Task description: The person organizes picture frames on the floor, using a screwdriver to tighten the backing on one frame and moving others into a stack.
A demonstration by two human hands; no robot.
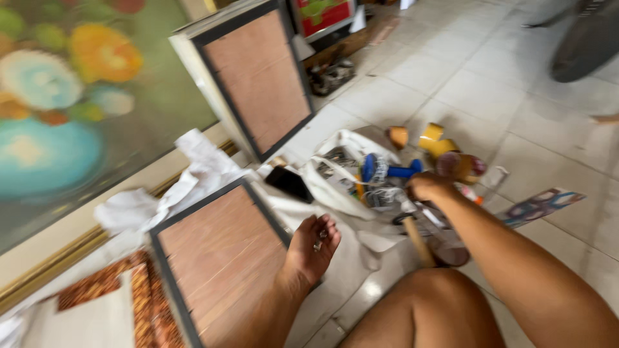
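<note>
Two hands in view, both yours. Your left hand (313, 248) lies palm up w/ fingers loosely curled, cupping a few small metal bits (318, 241), prob. screws or nails; too blurred to tell which. It rests at the right edge of a wood-backed frame (219, 258) lying flat on the floor w/ a dark border. Your right hand (427, 187) reaches down into the clutter of an open white bag (335, 193); fingers are bent, but you can't tell if it grips anything. Just left of that hand: a blue-handled tool (387, 171). Near your right forearm a wooden handle (419, 241) sticks out toward your knee. A black phone (289, 183) lies on the bag's left side. Behind the bag: rolls of yellow tape (435, 142) on the tiled floor (477, 77). A second frame (258, 77) leans upright beside a flower painting (71, 96).
</note>
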